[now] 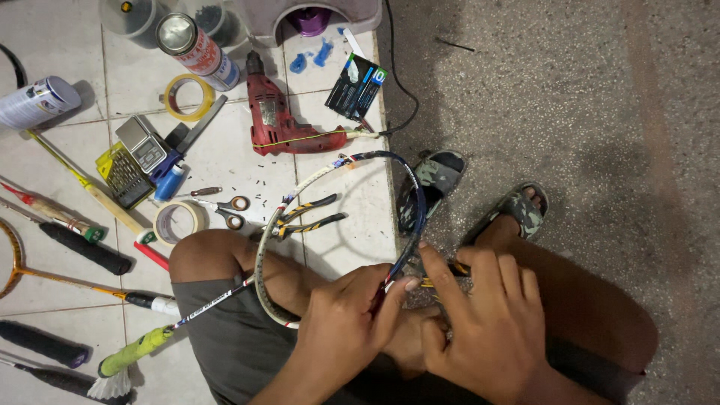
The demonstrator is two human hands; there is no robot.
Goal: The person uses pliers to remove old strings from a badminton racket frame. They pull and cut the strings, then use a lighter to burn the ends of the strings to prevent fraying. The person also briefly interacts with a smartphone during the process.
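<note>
An unstrung badminton racket frame (360,160), white and dark blue, lies across my lap, its shaft and green grip (135,351) running down to the left. My left hand (349,319) pinches the frame's lower right edge between thumb and fingers. My right hand (480,319) is closed around a small yellow-and-black tool (439,281) pressed against the same spot on the frame. Both hands touch each other just above my knees.
On the tiled floor lie pliers (311,216), scissors (225,210), tape rolls (176,221), a red drill (277,120), a small scale (146,146), spray cans (196,46) and other rackets (45,274). My sandalled feet (517,214) rest on rough concrete at right.
</note>
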